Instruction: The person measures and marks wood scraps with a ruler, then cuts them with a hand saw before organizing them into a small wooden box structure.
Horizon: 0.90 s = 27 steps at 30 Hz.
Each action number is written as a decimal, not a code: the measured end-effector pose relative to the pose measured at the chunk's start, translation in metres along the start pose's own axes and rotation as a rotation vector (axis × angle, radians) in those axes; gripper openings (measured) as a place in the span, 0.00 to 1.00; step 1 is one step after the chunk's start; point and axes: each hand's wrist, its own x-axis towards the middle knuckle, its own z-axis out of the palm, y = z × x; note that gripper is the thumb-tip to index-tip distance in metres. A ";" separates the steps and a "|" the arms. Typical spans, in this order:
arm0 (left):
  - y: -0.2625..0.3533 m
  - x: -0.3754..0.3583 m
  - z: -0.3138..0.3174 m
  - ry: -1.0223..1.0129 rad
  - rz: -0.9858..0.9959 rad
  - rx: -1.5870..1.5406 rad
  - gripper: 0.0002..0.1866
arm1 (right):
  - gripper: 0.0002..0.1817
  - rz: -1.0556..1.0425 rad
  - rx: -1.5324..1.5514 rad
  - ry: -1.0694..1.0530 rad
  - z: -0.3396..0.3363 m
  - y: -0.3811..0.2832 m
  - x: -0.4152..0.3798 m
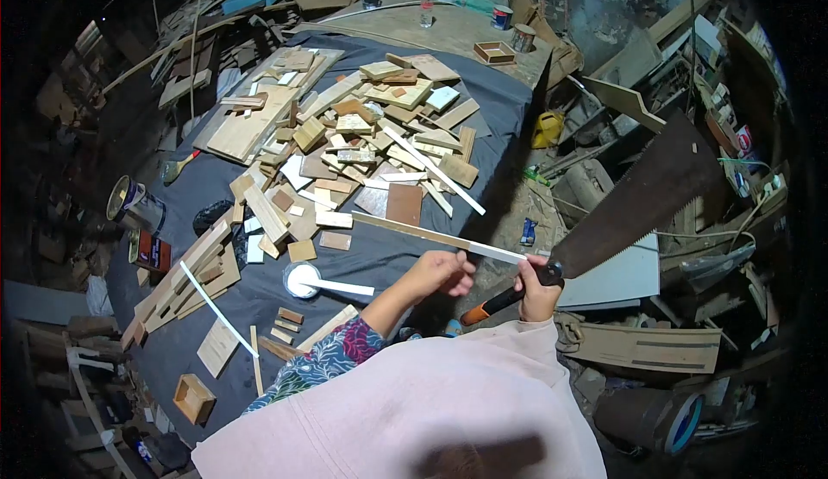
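Note:
A handsaw (642,199) with a broad dark blade and an orange and black handle is in my right hand (539,289), its blade pointing up to the right. The same hand's fingers meet the white end of a long thin wooden strip (414,231), which reaches left over the cloth's edge. My left hand (442,274) is just below the strip with its fingers curled; whether it holds anything is hidden. Left of it, a white-filled cup (302,281) has a white stick (347,288) lying across it.
A dark cloth (336,341) covers the table, bearing a heap of wood offcuts (379,125). A small wooden box (195,399) is at the lower left, a paint can (136,205) farther up. A bottle (427,8) stands at the back. Scrap clutters the right side.

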 end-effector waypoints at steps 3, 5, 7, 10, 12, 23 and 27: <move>0.010 -0.015 0.013 0.306 0.328 0.681 0.13 | 0.07 -0.040 -0.020 0.062 -0.010 -0.002 0.005; 0.028 -0.018 0.022 0.494 0.659 1.008 0.13 | 0.07 -0.047 -0.019 0.060 -0.011 -0.003 0.006; 0.045 -0.013 0.024 0.682 0.998 1.335 0.12 | 0.06 -0.056 -0.031 0.059 -0.011 -0.003 0.006; 0.054 -0.006 0.025 0.571 1.140 1.549 0.12 | 0.06 -0.059 -0.056 0.038 -0.006 -0.004 0.003; 0.050 -0.003 0.017 0.214 0.770 1.451 0.12 | 0.06 -0.063 -0.087 0.022 -0.006 -0.001 0.003; 0.035 0.004 0.021 0.187 0.810 1.327 0.07 | 0.09 -0.015 -0.127 -0.069 -0.015 -0.008 0.000; 0.036 0.004 0.020 0.193 0.884 1.357 0.06 | 0.10 0.010 -0.095 -0.102 -0.016 -0.009 0.000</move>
